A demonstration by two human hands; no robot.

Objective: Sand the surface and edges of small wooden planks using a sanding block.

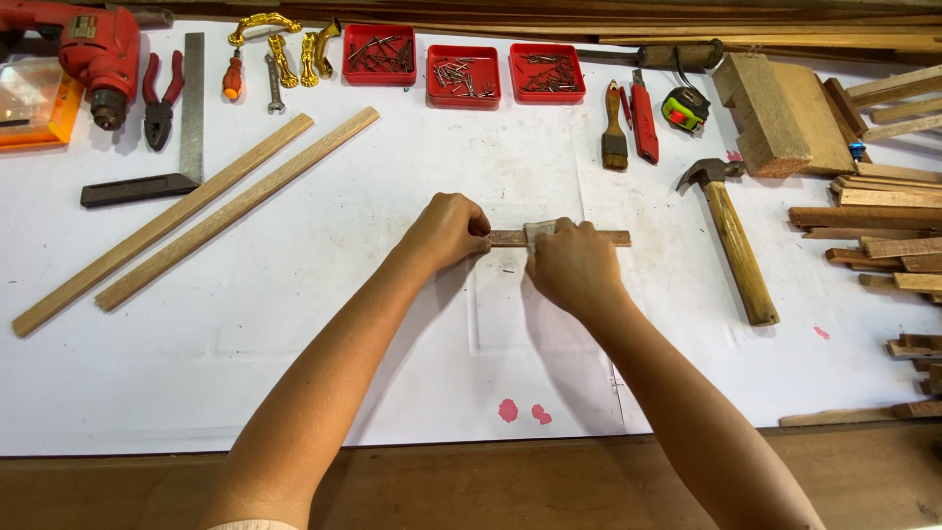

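A short dark wooden strip lies flat in the middle of the white sheet that covers the bench. My left hand grips the strip's left end and pins it down. My right hand presses a small folded pale piece, probably sandpaper, onto the strip's middle. The strip's right end sticks out past my right hand.
Two long pale wooden slats lie diagonally at left, by a try square, pliers and a red drill. Three red trays of nails stand at the back. A hammer, brush, tape measure and stacked wood offcuts are at right.
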